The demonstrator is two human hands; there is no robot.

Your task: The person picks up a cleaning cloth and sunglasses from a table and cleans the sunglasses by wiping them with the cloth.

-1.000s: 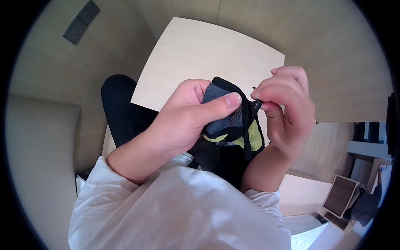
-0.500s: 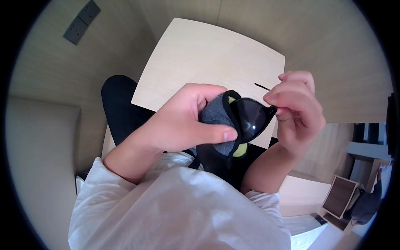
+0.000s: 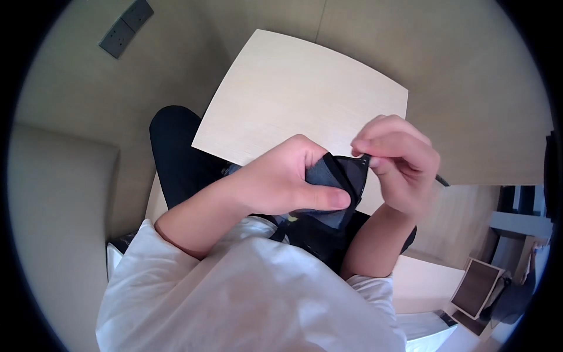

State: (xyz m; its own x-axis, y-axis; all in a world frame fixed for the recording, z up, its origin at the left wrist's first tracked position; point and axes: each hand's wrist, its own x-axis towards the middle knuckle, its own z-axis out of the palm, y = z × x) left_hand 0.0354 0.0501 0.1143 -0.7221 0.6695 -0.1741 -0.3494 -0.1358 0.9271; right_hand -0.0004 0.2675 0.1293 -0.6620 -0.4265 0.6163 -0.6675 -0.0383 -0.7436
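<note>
A grey cloth with black edging (image 3: 322,176) is wrapped round one dark lens of a pair of sunglasses (image 3: 353,169). My left hand (image 3: 287,179) presses the cloth against the lens, thumb on top. My right hand (image 3: 399,158) pinches the frame's upper corner by the hinge between thumb and fingertips. A small yellow-green patch of the cloth shows below my left thumb. The other part of the sunglasses hangs dark against my dark trousers, hard to make out.
Beyond my hands stands a pale wooden table (image 3: 305,88). A padded seat (image 3: 58,234) is at the left, with wall sockets (image 3: 126,28) above. At the lower right are a brown-panelled frame (image 3: 476,287) and a dark bag or cloth (image 3: 513,299).
The cloth came off the lens edge, showing more of the lens, then covered much of it again. Both hands have moved lower, and the right hand shifted back left. The view tilted slightly.
</note>
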